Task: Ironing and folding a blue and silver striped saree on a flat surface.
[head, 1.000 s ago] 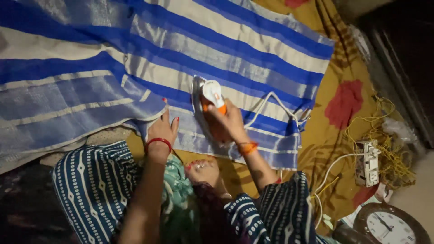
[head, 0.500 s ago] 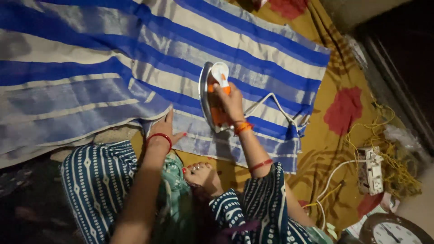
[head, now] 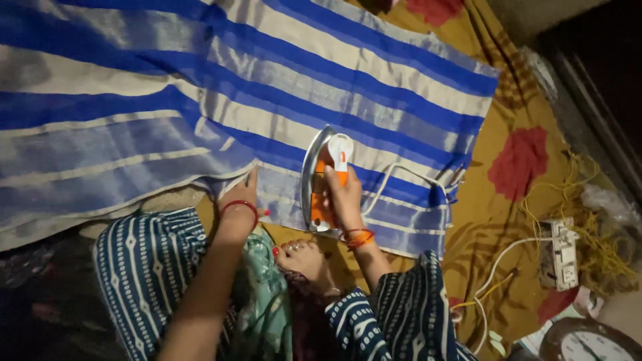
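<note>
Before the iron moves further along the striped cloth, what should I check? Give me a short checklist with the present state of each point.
1. Right hand grips the iron: ok.
2. Left hand holds down the striped cloth edge: ok.
3. White cord is off the iron's path: cannot tell, it lies on the cloth close by.
4. Bare foot is away from the iron: not ok, it is close.
5. Power strip switched on: cannot tell.

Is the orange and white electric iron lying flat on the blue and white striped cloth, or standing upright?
Lying flat: the orange and white electric iron rests soleplate down on the blue and white striped cloth, the right hand gripping its handle.
</note>
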